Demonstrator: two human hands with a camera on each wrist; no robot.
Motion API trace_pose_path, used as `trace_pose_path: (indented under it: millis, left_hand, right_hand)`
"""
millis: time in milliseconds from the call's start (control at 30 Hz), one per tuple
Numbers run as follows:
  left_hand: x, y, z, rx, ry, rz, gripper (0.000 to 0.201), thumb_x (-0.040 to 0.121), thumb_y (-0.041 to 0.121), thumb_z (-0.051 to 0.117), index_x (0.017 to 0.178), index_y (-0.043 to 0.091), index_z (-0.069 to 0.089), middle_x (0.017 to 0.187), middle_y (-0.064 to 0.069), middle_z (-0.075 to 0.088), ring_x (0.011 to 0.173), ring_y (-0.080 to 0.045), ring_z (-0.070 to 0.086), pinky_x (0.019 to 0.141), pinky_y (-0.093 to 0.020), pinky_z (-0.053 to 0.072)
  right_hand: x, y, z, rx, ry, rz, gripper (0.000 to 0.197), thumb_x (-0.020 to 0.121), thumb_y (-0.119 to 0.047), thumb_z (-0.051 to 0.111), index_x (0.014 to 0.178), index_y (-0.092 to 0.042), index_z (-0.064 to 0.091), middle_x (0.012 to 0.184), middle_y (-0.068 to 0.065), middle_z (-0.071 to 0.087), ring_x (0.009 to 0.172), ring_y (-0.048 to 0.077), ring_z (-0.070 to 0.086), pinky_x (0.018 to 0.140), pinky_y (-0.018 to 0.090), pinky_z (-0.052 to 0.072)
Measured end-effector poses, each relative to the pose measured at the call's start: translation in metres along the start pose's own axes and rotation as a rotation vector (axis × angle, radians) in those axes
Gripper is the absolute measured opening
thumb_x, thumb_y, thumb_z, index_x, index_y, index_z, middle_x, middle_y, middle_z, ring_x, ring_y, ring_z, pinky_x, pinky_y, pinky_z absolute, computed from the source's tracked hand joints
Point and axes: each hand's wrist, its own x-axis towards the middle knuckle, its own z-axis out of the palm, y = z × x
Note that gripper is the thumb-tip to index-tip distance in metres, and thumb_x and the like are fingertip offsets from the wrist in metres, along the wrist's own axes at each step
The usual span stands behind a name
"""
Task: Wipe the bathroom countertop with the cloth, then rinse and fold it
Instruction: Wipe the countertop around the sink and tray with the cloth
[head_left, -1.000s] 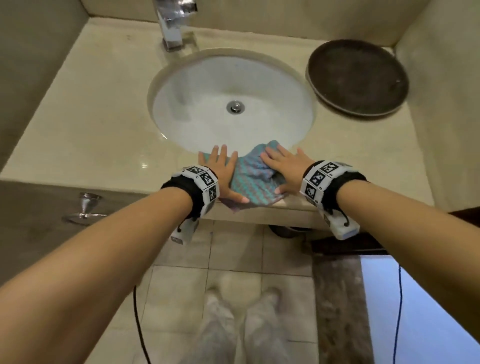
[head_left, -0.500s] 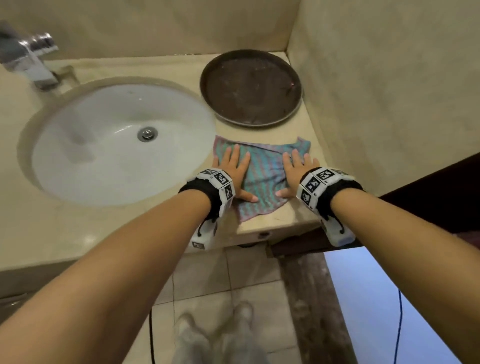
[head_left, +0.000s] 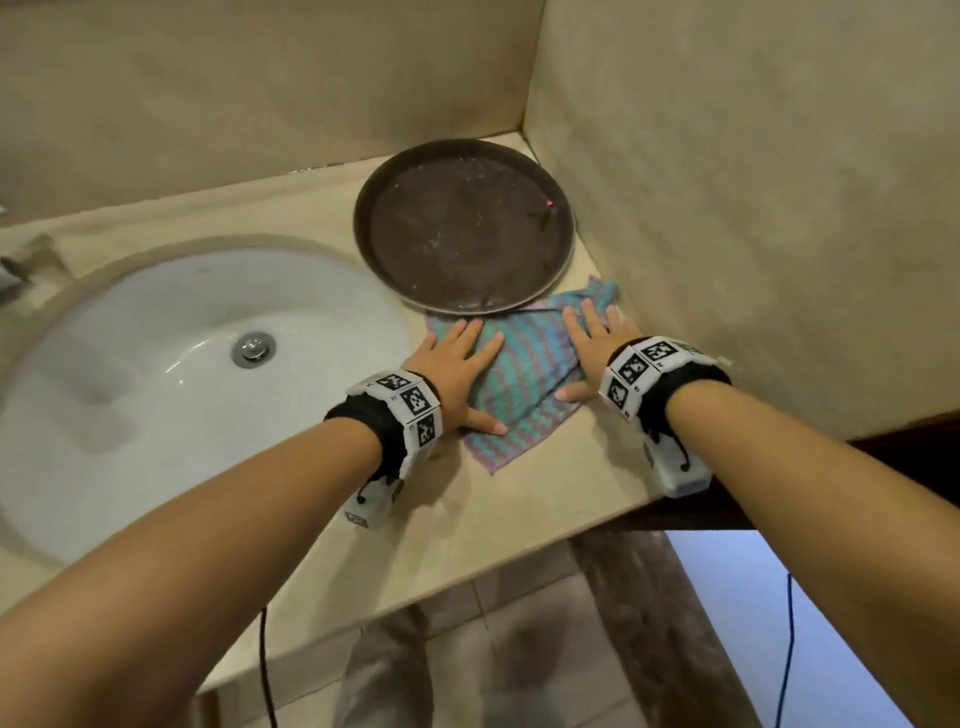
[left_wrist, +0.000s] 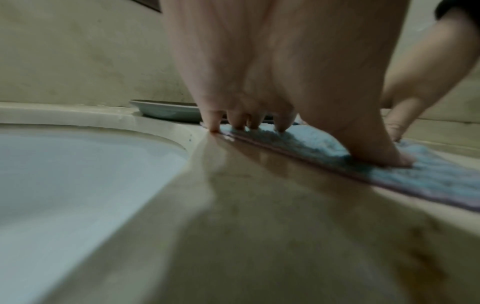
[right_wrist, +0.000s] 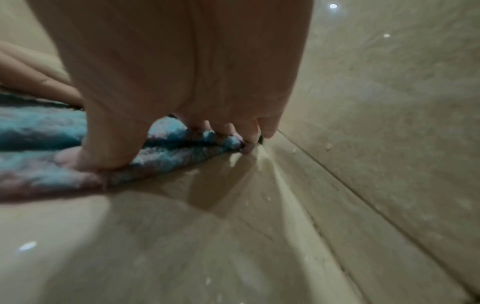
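Note:
A teal and pink striped cloth (head_left: 524, 374) lies flat on the beige countertop (head_left: 524, 499), between the sink and the right wall. My left hand (head_left: 457, 371) presses on the cloth's left part with straight, spread fingers. My right hand (head_left: 592, 348) presses flat on its right part, close to the wall. In the left wrist view the left hand (left_wrist: 259, 115) has its fingertips on the cloth (left_wrist: 324, 148). The right wrist view has the right hand (right_wrist: 182, 131) pushing down on the bunched cloth (right_wrist: 39, 131).
A round dark tray (head_left: 464, 226) sits in the back right corner, its rim touching the cloth's far edge. The white sink basin (head_left: 171, 384) with its drain (head_left: 253, 349) lies to the left. The side wall (head_left: 753, 208) stands just right of my right hand.
Both hands have slid the cloth to the right along the counter, from the sink's front rim to the corner by the tray and the wall. The cloth's far corner now reaches the wall.

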Motion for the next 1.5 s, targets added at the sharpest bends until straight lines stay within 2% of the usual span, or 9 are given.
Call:
trace_pose_path:
  millis: [167, 300, 600, 767, 1200, 1500]
  left_hand:
    - [0.006, -0.017, 0.005, 0.056, 0.039, 0.112, 0.101, 0.079, 0.068, 0.047, 0.15, 0.02, -0.006, 0.158, -0.012, -0.006, 0.147, -0.029, -0.001, 0.12, -0.043, 0.01]
    - [0.013, -0.025, 0.004, 0.091, 0.051, 0.183, 0.099, 0.08, 0.067, 0.046, 0.15, 0.019, -0.005, 0.158, -0.013, -0.004, 0.147, -0.028, 0.001, 0.12, -0.044, 0.009]
    - [0.018, -0.028, 0.001, 0.13, 0.055, 0.254, 0.103, 0.078, 0.068, 0.047, 0.15, 0.015, -0.003, 0.158, -0.013, -0.004, 0.147, -0.028, 0.001, 0.119, -0.046, 0.01]
    - [0.023, -0.03, -0.002, 0.136, 0.034, 0.273, 0.106, 0.076, 0.07, 0.048, 0.15, 0.014, -0.004, 0.158, -0.013, -0.004, 0.147, -0.028, 0.001, 0.119, -0.046, 0.01]
    - [0.03, -0.022, -0.011, 0.147, 0.006, 0.249, 0.109, 0.075, 0.069, 0.052, 0.15, 0.013, -0.005, 0.158, -0.012, -0.008, 0.147, -0.027, -0.001, 0.121, -0.041, 0.005]
    - [0.014, 0.006, -0.01, 0.162, -0.061, 0.144, 0.12, 0.069, 0.07, 0.058, 0.15, 0.013, -0.01, 0.156, -0.017, -0.016, 0.145, -0.036, -0.01, 0.119, -0.045, 0.005]
  right_hand:
    - [0.008, -0.002, -0.005, -0.017, 0.02, 0.021, 0.111, 0.077, -0.066, 0.054, 0.149, -0.02, -0.016, 0.158, 0.009, -0.017, 0.146, 0.038, -0.006, 0.118, 0.049, 0.007]
    - [0.012, -0.004, -0.003, -0.018, 0.021, 0.062, 0.112, 0.075, -0.069, 0.054, 0.149, -0.022, -0.017, 0.158, 0.007, -0.017, 0.147, 0.036, -0.006, 0.118, 0.049, 0.008]
    - [0.009, -0.023, -0.006, 0.053, -0.029, 0.202, 0.104, 0.084, -0.058, 0.053, 0.148, -0.018, -0.018, 0.158, 0.011, -0.018, 0.146, 0.038, -0.007, 0.119, 0.046, 0.005]
    - [0.003, -0.024, -0.003, 0.099, -0.036, 0.223, 0.104, 0.084, -0.057, 0.053, 0.149, -0.018, -0.019, 0.158, 0.012, -0.019, 0.146, 0.039, -0.008, 0.119, 0.046, 0.003]
    - [0.001, -0.019, -0.005, 0.137, -0.028, 0.205, 0.104, 0.084, -0.058, 0.054, 0.149, -0.018, -0.018, 0.158, 0.01, -0.019, 0.146, 0.038, -0.01, 0.12, 0.043, 0.001]
    - [-0.028, -0.015, 0.028, 0.062, 0.018, 0.246, 0.097, 0.086, -0.066, 0.037, 0.15, -0.014, -0.014, 0.159, 0.014, -0.013, 0.146, 0.04, 0.0, 0.12, 0.043, 0.005]
